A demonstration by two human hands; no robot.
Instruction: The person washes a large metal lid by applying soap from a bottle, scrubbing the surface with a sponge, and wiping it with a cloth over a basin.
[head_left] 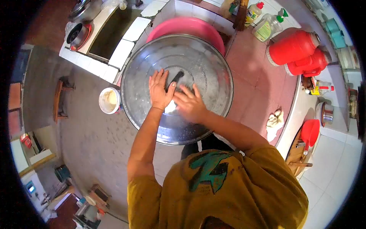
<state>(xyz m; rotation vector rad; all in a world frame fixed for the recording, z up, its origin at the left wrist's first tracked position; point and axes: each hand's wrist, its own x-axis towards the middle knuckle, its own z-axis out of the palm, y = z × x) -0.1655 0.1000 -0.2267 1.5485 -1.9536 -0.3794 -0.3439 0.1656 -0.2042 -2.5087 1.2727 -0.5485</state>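
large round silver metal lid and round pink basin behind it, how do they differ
The large round silver metal lid shows nearly whole; it partly hides the round pink basin. The left hand and right hand are over the lid; neither touches the basin. The lid has a silvery sheen; the basin is pink. Both have curved rims.

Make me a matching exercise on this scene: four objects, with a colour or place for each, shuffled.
1. metal lid
2. basin
3. bucket
4. flasks

A. red, side by side
B. beneath the left hand and right hand
C. white, standing alone
D. pink, partly hidden

Pairs: 1-B, 2-D, 3-C, 4-A
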